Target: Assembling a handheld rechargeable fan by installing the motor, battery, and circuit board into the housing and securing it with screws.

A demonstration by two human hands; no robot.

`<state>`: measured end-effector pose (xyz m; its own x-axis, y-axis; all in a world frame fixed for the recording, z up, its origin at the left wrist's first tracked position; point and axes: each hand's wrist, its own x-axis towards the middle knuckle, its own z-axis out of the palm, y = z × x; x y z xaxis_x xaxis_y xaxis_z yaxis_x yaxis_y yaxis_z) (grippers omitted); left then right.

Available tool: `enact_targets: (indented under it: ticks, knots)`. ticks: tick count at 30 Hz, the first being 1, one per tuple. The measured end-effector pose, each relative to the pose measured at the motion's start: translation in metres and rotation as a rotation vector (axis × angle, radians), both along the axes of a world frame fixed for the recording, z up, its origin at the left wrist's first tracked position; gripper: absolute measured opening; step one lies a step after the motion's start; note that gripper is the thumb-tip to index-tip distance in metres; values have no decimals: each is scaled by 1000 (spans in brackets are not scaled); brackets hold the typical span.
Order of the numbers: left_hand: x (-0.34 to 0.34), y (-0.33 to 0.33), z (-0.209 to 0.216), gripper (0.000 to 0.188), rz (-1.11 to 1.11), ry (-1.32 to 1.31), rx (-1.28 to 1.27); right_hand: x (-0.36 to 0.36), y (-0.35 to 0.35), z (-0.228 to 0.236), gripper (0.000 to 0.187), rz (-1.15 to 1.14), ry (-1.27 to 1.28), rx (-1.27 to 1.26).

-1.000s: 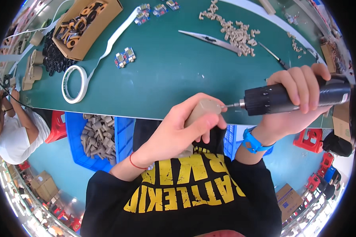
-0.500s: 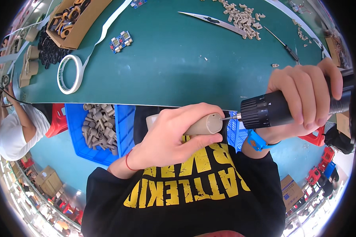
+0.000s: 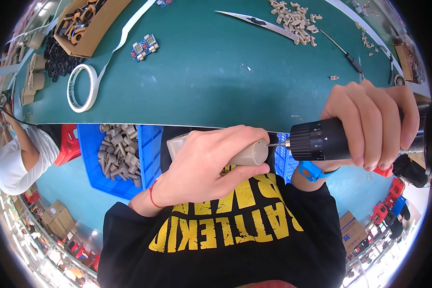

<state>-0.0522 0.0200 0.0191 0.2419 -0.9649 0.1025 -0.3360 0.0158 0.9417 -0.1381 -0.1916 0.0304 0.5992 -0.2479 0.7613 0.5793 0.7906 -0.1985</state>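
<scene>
My left hand [image 3: 216, 156] is wrapped round a beige plastic housing [image 3: 254, 152] with a rounded end, held in front of my shirt just off the table's near edge. A paler part of it shows behind my knuckles; the rest is hidden by the hand. In my right hand [image 3: 369, 120] is a black electric screwdriver [image 3: 317, 140] with a ribbed collar, lying level. Its thin bit [image 3: 276, 144] points left and meets the upper part of the housing's end face. Whether a screw sits at the tip is too small to tell.
On the green table [image 3: 192, 91] lie a white tape roll [image 3: 72, 89], small circuit boards [image 3: 145, 47], a pointed blade [image 3: 257, 23], small beige parts [image 3: 297, 21] and a thin screwdriver [image 3: 343, 53]. A blue crate [image 3: 89, 163] of grey-beige pieces stands below left. Another person [image 3: 21, 158] sits farther left.
The power screwdriver's collar has turned and its body has shifted slightly down. The housing has tilted a little in my left hand. The bit stays against its end face.
</scene>
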Motion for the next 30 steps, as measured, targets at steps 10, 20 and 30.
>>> enact_targets:
  ticks: [10, 20, 30]
  knots:
    - [2, 0, -1, 33, -9, 38, 8, 2, 1, 1, 22, 25, -65, -16]
    - [5, -5, 1, 32, -17, 154, 60, -15, -1, 11, 26, -215, 121, 181]
    - [4, 0, 2, 34, -1, 73, 36, 0, 3, 3, 20, -200, 64, 96]
